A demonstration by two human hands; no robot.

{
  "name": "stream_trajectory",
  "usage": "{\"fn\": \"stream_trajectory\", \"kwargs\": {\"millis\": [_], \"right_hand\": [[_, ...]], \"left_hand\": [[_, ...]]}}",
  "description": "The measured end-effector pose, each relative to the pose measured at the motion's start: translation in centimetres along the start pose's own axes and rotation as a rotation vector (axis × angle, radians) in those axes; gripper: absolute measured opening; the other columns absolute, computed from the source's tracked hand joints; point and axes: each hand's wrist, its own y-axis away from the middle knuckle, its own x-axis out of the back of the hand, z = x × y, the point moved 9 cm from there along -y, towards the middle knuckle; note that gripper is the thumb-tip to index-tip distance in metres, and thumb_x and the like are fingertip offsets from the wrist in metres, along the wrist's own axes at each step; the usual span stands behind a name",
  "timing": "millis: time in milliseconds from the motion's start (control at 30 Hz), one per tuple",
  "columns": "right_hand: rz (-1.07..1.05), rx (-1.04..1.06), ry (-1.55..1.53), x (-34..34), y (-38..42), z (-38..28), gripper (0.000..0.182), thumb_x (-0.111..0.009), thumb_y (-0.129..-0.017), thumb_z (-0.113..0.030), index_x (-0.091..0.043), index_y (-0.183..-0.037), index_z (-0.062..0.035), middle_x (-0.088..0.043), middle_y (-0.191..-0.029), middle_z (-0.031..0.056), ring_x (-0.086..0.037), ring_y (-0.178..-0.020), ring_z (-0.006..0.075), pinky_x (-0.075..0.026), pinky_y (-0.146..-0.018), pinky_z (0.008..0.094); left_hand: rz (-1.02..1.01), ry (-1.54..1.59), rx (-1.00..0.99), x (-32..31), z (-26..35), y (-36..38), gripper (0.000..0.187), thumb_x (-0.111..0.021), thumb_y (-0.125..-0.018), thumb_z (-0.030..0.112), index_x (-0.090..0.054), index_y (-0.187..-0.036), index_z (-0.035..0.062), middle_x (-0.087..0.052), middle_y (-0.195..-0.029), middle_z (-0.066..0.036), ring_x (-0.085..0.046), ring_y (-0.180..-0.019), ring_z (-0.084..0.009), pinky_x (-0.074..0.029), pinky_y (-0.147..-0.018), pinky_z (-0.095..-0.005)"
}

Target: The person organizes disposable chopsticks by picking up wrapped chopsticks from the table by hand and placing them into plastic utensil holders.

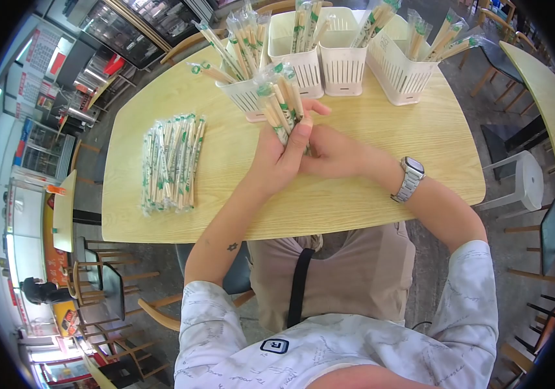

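Both hands meet at the table's middle around an upright bundle of paper-wrapped chopsticks (280, 109) in clear sleeves with green print. My left hand (276, 157) is closed on the bundle's lower part, its thumb across the front. My right hand (334, 150) is closed against the bundle from the right, with some fingers showing behind it; the others are hidden. Just beyond the bundle stands a white slotted basket (245, 102) with more wrapped chopsticks upright and leaning in it. A flat pile of wrapped chopsticks (172, 163) lies on the table to the left.
Along the table's far edge stand more white baskets, including a narrow one (343, 72) and a wide one (402, 81), with wrapped chopsticks in them. A white stool (522, 181) and several chairs stand around the light wooden table (355, 201). Another table (543, 97) is at the right.
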Motion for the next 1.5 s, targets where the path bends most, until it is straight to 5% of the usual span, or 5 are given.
{"fn": "stream_trajectory", "kwargs": {"millis": [267, 367, 600, 1200, 1500], "right_hand": [[0.355, 0.091, -0.062, 3.7, 0.4, -1.0, 0.029, -0.051, -0.103, -0.027, -0.060, -0.099, -0.0003, -0.062, -0.079, 0.0081, -0.057, -0.073, 0.0180, -0.047, -0.068, 0.0333], [0.472, 0.104, -0.094, 5.0, 0.8, -1.3, 0.031, -0.049, -0.105, -0.028, -0.060, -0.092, -0.0022, -0.062, -0.083, 0.0029, -0.055, -0.079, 0.0126, -0.046, -0.072, 0.0310], [0.534, 0.131, 0.033, 5.7, 0.9, -1.2, 0.032, -0.050, -0.104, -0.031, -0.061, -0.102, -0.0006, -0.063, -0.081, 0.0082, -0.058, -0.076, 0.0178, -0.047, -0.071, 0.0336], [0.209, 0.038, 0.039, 3.4, 0.5, -2.1, 0.032, -0.053, -0.101, -0.031, -0.063, -0.108, -0.0018, -0.069, -0.088, 0.0117, -0.067, -0.078, 0.0251, -0.052, -0.075, 0.0372], [-0.092, 0.101, -0.034, -1.3, 0.5, -1.1, 0.036, -0.056, -0.099, -0.035, -0.064, -0.105, -0.0009, -0.064, -0.107, 0.0129, -0.060, -0.106, 0.0254, -0.047, -0.093, 0.0381]], "left_hand": [[0.637, -0.475, -0.544, 7.8, 3.2, 2.9, 0.029, -0.052, -0.099, 0.019, -0.048, -0.120, -0.0006, -0.056, -0.103, -0.012, -0.052, -0.095, -0.0182, -0.040, -0.085, -0.0334], [0.956, -0.654, -0.102, 11.9, 1.9, 2.7, 0.035, -0.053, -0.093, 0.012, -0.046, -0.123, -0.0035, -0.055, -0.105, -0.014, -0.053, -0.102, -0.0237, -0.039, -0.089, -0.0374], [0.536, -0.134, 0.616, 9.6, -8.2, 1.4, 0.049, -0.041, -0.086, -0.003, -0.038, -0.135, -0.0094, -0.059, -0.128, -0.024, -0.057, -0.118, -0.0283, -0.042, -0.101, -0.0356], [0.286, -0.099, -0.279, 5.4, 0.5, 0.1, 0.047, -0.062, -0.095, 0.025, -0.047, -0.133, 0.0005, -0.058, -0.123, -0.010, -0.054, -0.100, -0.0145, -0.045, -0.084, -0.0330], [-0.083, 0.209, 0.130, 0.7, -1.6, 0.5, 0.034, -0.058, -0.099, 0.032, -0.065, -0.106, -0.0013, -0.069, -0.097, -0.008, -0.064, -0.087, -0.0142, -0.052, -0.080, -0.0298]]}}
